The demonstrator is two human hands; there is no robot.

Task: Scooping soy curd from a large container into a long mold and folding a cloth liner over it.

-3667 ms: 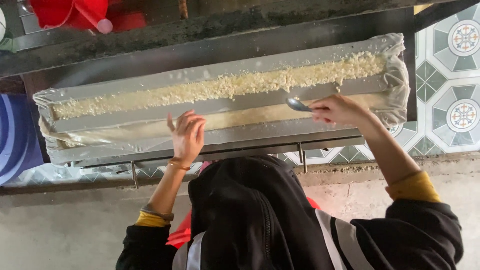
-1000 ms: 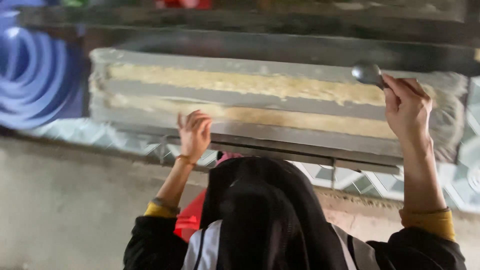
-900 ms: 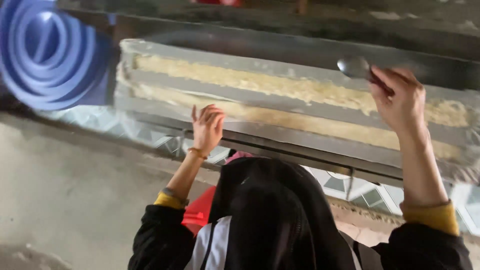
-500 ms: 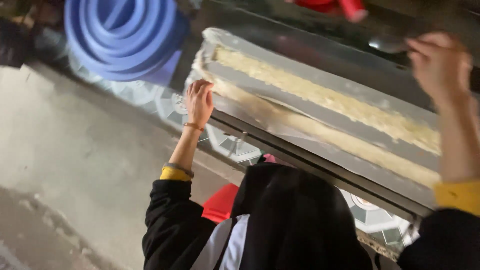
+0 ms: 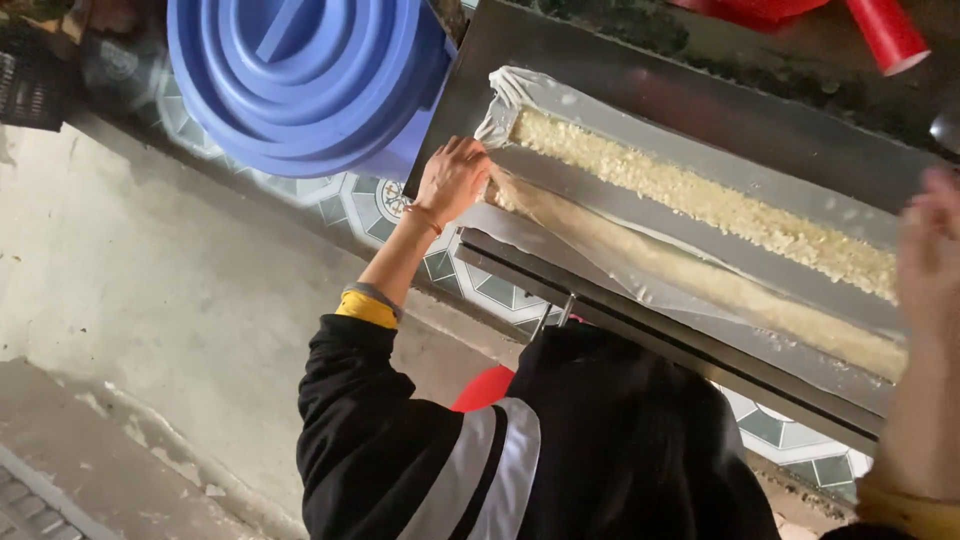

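A long metal tray [image 5: 700,110] lined with a clear plastic sheet [image 5: 600,275] holds two rows of pale yellowish crumbly food, a far row [image 5: 700,200] and a near row [image 5: 700,280]. My left hand [image 5: 452,180] is at the tray's left end, its fingers curled onto the plastic sheet beside the near row. My right hand [image 5: 935,260] is a blur at the right edge, raised over the tray's right end. What it holds is hidden by the blur.
A big blue plastic lid or tub [image 5: 300,80] lies just left of the tray. Red plastic containers [image 5: 880,30] stand behind it. Patterned tiles [image 5: 360,205] and a bare concrete floor [image 5: 150,300] lie below. My dark jacket [image 5: 560,440] fills the foreground.
The view has swung left and tilted. My left hand has gone from hovering open to resting on the tray's left end. The spoon seen in my right hand is no longer clear.
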